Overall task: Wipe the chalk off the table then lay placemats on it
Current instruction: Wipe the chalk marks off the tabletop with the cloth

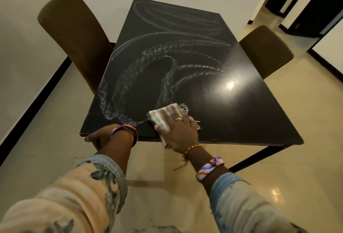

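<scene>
- Patterned sleeves [78, 195] cover both forearms, nearest the viewer.
- Right hand [178, 130] lies flat, fingers straight, pressing a pale fringed cloth [163, 115] onto the dark table [232, 117] near its front edge.
- Left hand [104, 138] curls its fingers over the table's front edge, gripping it.
- Chalk swirls [148, 69] cover the tabletop's left and far parts.
- Brown chairs [74, 34] stand on either side.
</scene>
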